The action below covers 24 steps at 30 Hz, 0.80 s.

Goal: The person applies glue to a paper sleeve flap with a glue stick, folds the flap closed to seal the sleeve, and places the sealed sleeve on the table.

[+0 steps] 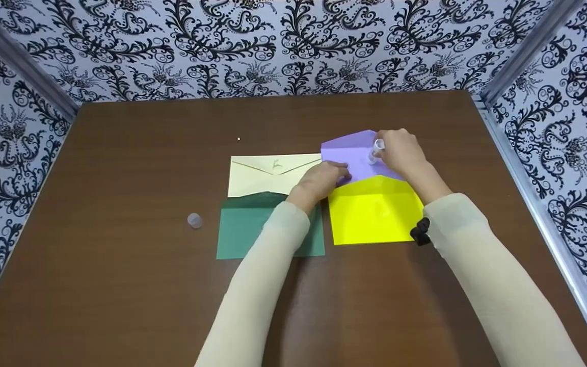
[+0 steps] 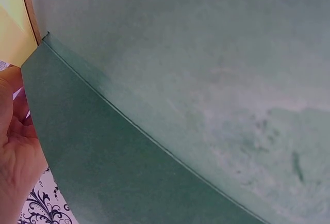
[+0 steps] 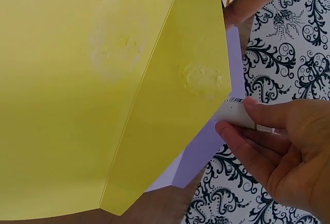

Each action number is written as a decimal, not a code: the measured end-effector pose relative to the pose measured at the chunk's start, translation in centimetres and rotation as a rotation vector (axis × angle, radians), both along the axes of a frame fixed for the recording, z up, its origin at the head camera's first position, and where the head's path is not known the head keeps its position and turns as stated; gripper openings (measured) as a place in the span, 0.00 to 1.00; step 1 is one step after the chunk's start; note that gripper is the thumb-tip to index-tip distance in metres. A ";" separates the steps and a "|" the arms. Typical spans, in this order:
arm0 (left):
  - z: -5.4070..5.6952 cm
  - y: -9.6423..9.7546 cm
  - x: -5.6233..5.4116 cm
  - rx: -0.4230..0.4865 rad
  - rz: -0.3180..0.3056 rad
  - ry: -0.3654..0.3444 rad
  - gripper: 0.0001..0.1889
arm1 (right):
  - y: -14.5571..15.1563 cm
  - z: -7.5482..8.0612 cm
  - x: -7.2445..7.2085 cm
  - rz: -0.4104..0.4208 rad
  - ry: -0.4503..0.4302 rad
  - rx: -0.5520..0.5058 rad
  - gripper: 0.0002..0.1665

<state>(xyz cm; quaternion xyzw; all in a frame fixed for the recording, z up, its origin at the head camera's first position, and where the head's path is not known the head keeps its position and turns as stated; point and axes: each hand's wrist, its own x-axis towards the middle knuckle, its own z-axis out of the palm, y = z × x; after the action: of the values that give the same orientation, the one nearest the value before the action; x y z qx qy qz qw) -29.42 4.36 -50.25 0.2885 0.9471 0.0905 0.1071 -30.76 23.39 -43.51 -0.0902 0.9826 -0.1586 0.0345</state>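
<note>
My right hand pinches a white glue stick over the purple envelope, whose flap is raised. My left hand rests its fingers on that envelope's lower left edge. Nearer to me, under the right forearm, lies a yellow envelope with its flap up. Pale glue smears show on its flap and body in the right wrist view. A green envelope, flap also up, is partly covered by the left sleeve. In the left wrist view its flap hides part of the left hand.
A cream envelope with a folded-down flap lies behind the green one. The glue stick's cap stands at the left on the brown table. Black-and-white patterned panels border the table. A black object hangs at the right cuff.
</note>
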 end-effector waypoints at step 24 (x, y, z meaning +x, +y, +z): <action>0.1 0.1 0.0 -0.027 -0.008 -0.001 0.20 | -1.3 -0.4 0.1 0.030 -0.032 -0.031 0.18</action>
<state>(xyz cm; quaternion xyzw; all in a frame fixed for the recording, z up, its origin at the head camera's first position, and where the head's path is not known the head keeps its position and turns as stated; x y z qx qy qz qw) -29.41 4.46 -50.12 0.2909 0.9470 0.0774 0.1120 -30.67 22.06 -43.91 -0.1028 0.9779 -0.1748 0.0513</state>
